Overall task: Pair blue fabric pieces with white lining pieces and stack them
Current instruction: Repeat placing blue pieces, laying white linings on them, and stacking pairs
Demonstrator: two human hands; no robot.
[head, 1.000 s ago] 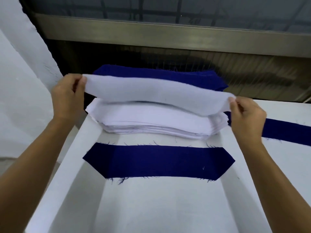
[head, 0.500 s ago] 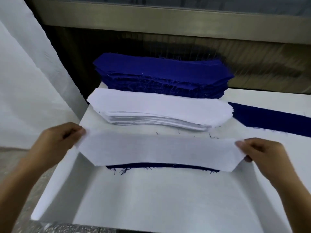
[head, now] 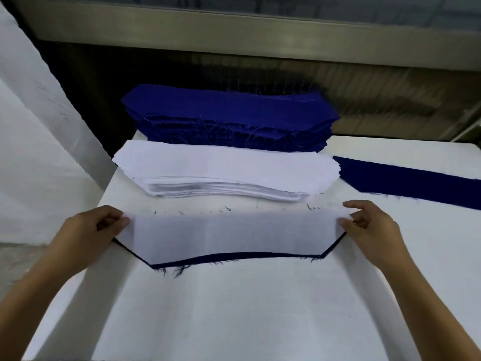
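With my left hand (head: 86,235) and right hand (head: 372,230) each pinching an end of the white lining piece (head: 229,235) over the blue piece (head: 197,260) mid-desk (head: 234,308), I judge an uneven release could skew the pairing.

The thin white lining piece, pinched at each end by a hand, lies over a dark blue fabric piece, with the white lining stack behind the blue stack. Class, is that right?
Not quite. The head view shows the stack of white lining pieces in front of the stack of dark blue fabric pieces, nearer the camera. The rest stands.
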